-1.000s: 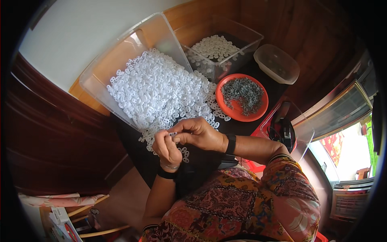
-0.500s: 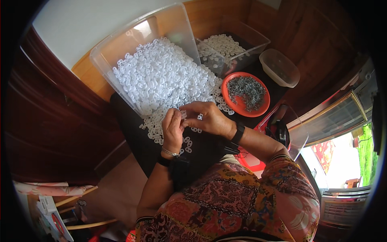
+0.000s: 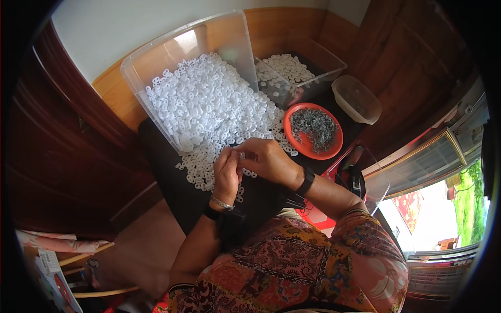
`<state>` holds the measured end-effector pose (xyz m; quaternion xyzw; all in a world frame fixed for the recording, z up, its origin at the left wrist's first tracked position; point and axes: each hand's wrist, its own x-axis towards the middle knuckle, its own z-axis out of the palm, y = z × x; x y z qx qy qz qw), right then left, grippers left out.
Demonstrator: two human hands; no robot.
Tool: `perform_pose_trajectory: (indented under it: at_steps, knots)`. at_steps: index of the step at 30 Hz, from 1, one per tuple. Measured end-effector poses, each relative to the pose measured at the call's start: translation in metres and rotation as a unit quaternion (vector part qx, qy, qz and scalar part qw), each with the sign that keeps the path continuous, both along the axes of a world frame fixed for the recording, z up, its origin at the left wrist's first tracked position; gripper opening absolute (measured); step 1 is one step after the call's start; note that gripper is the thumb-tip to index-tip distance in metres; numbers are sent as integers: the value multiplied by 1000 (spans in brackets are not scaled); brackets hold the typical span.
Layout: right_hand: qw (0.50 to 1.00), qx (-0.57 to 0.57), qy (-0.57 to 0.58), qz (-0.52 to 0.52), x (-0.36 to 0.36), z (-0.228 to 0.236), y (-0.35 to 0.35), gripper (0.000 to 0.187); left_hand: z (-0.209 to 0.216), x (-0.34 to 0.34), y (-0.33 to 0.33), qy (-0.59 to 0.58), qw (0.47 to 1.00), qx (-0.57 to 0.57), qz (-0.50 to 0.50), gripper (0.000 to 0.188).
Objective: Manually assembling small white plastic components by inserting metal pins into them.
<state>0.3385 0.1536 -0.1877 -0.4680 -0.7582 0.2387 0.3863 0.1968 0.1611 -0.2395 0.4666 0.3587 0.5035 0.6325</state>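
Over the matte black tabletop point(image 3: 164, 175), the left hand point(image 3: 226, 172) points up and away from the body while the right hand point(image 3: 272, 160) comes in from the right, their bent fingers closed on a small pale piece point(image 3: 241, 155) mostly hidden between the fingertips. Just beyond, white oval two-holed plastic pieces point(image 3: 209, 104) spread from a clear plastic bin point(image 3: 219, 39) near a round orange-red plate point(image 3: 287, 128); brown wood panelling point(image 3: 292, 22) and a pale wall point(image 3: 104, 41) stand behind.

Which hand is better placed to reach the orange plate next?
Probably the right: the right hand sits between the left hand and the orange plate with its small grey pieces, so its reach looks shorter.
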Motion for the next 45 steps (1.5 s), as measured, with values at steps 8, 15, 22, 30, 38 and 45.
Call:
perform_pose_trajectory:
  at_steps: [8, 15, 22, 30, 38, 45]
  knots:
    - [999, 35, -23, 11, -1, 7, 1, 25, 10, -4, 2, -25, 1000, -2, 7, 23]
    - [997, 49, 37, 37, 1, 0, 1, 30, 21, -13, 4, -5, 999, 46, -6, 26]
    - [992, 118, 28, 37, 2, -11, 5, 30, 20, -8, 1, 32, 998, 50, 8, 27]
    - [993, 111, 37, 32, 1, -14, 4, 26, 18, -2, -3, 25, 999, 21, 30, 28]
    - [994, 96, 46, 40, -1, -8, 0, 20, 13, 1, -8, -5, 998, 35, 55, 27]
    - [995, 78, 27, 46, 4, -1, -6, 15, 13, 3, -11, -39, 998, 29, 47, 26]
